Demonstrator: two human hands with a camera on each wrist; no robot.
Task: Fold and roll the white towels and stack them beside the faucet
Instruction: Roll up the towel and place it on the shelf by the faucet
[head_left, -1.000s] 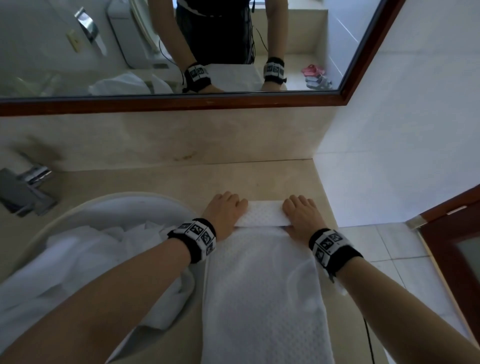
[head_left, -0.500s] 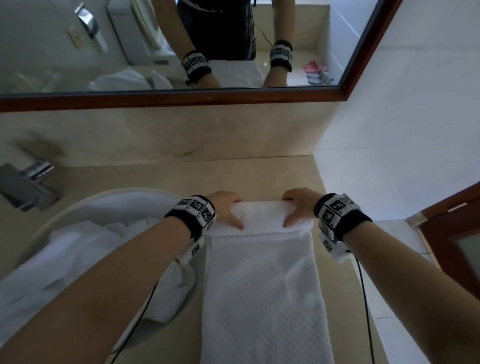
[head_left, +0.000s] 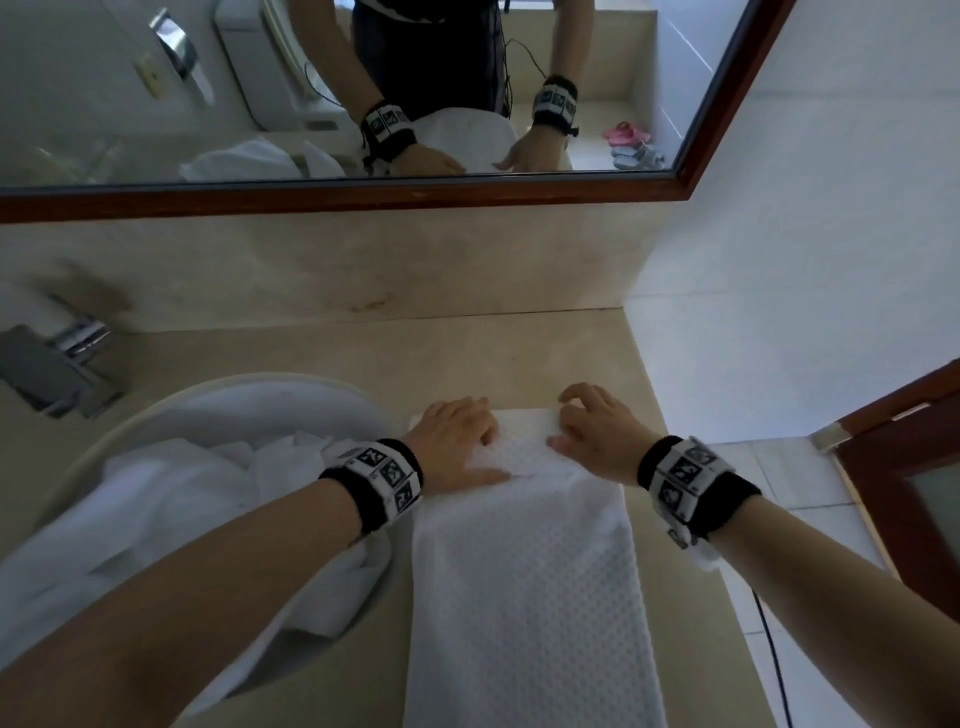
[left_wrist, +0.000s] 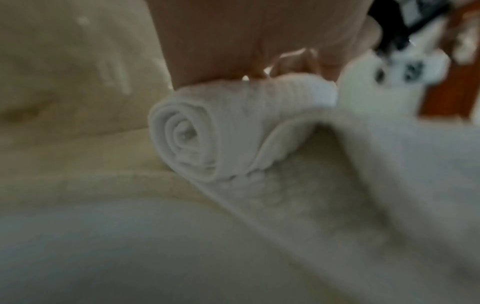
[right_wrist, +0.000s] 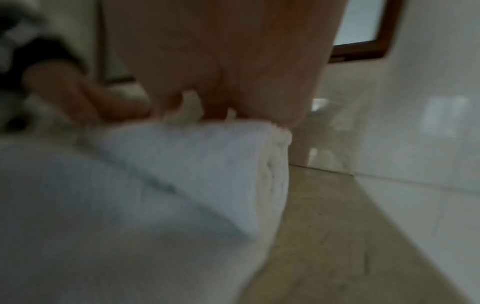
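Basically both hands, left hand (head_left: 457, 441) and right hand (head_left: 597, 436), press curled-finger grips onto the towel (head_left: 524, 587) roll at the tabletop's (head_left: 363, 358) far right edge, keeping it tight; the faucet (head_left: 52, 364) sits far left.

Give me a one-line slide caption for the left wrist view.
Left hand rests on the rolled end of a white towel, its spiral end facing the camera and the unrolled length trailing off toward the lower right.
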